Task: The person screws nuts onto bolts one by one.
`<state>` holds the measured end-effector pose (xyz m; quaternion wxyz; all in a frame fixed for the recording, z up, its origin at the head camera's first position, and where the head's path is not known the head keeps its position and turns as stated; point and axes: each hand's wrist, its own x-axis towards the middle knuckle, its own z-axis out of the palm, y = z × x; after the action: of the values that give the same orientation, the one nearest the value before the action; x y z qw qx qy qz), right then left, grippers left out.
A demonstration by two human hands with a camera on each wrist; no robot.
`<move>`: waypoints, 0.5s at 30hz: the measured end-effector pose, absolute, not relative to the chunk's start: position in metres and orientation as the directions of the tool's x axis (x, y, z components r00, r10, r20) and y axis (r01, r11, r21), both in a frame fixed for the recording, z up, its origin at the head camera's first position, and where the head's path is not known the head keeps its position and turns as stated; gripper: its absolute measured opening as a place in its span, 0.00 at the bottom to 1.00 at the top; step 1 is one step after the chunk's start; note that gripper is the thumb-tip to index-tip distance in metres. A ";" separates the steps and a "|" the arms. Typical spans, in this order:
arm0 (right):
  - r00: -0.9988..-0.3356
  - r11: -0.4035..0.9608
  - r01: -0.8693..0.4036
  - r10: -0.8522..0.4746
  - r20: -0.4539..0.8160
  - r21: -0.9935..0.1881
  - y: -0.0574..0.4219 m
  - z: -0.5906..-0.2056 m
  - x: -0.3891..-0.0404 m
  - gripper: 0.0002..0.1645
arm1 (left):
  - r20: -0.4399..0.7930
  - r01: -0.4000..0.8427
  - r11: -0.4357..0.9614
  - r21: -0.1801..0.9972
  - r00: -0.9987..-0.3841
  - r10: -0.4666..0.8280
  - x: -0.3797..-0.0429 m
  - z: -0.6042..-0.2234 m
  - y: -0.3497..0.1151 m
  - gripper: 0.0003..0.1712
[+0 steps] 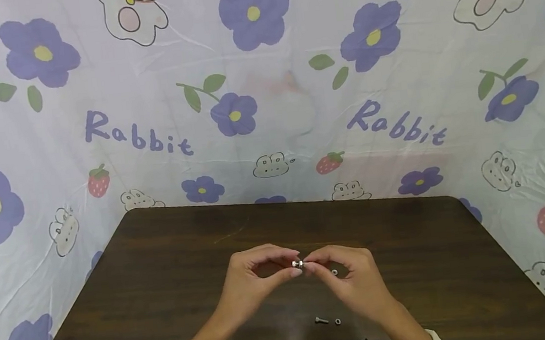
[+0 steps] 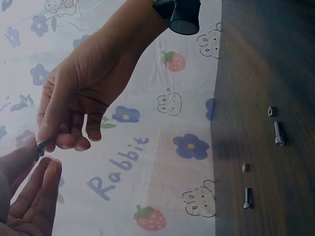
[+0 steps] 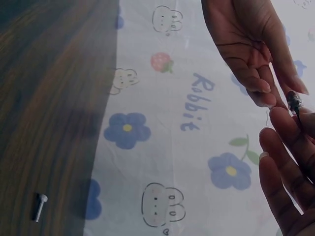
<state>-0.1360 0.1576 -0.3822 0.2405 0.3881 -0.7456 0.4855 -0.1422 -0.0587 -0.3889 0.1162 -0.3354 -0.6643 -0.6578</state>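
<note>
Pinching a small metal bolt point(image 1: 294, 264) just below the frame's centre, left hand point(image 1: 241, 281) at its head and right hand point(image 1: 363, 278) at its other end, I seem to be threading a nut point(image 1: 300, 264), and the next turn likely calls for one steady grip.

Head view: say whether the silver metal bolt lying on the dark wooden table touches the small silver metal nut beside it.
Apart. The head view shows dark wooden table between the silver metal bolt and the small silver metal nut.
</note>
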 end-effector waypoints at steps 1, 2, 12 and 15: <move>-0.579 0.229 -0.815 -0.341 0.741 -0.532 0.157 -0.383 -0.136 0.15 | 0.598 0.601 -0.092 0.794 -0.743 0.300 -0.142 -0.389 -0.058 0.13; -0.576 0.230 -0.817 -0.337 0.745 -0.528 0.157 -0.383 -0.136 0.15 | 0.599 0.602 -0.097 0.792 -0.739 0.307 -0.143 -0.389 -0.058 0.14; -0.558 0.209 -0.830 -0.333 0.761 -0.517 0.154 -0.383 -0.134 0.15 | 0.609 0.615 -0.090 0.784 -0.730 0.311 -0.144 -0.393 -0.058 0.10; -0.549 0.216 -0.836 -0.329 0.769 -0.504 0.154 -0.383 -0.133 0.14 | 0.602 0.610 -0.082 0.788 -0.736 0.309 -0.144 -0.394 -0.057 0.09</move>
<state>-0.1331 0.1538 -0.3831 0.2617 0.3965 -0.7345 0.4846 -0.1441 -0.0575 -0.3941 0.1158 -0.3445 -0.6674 -0.6500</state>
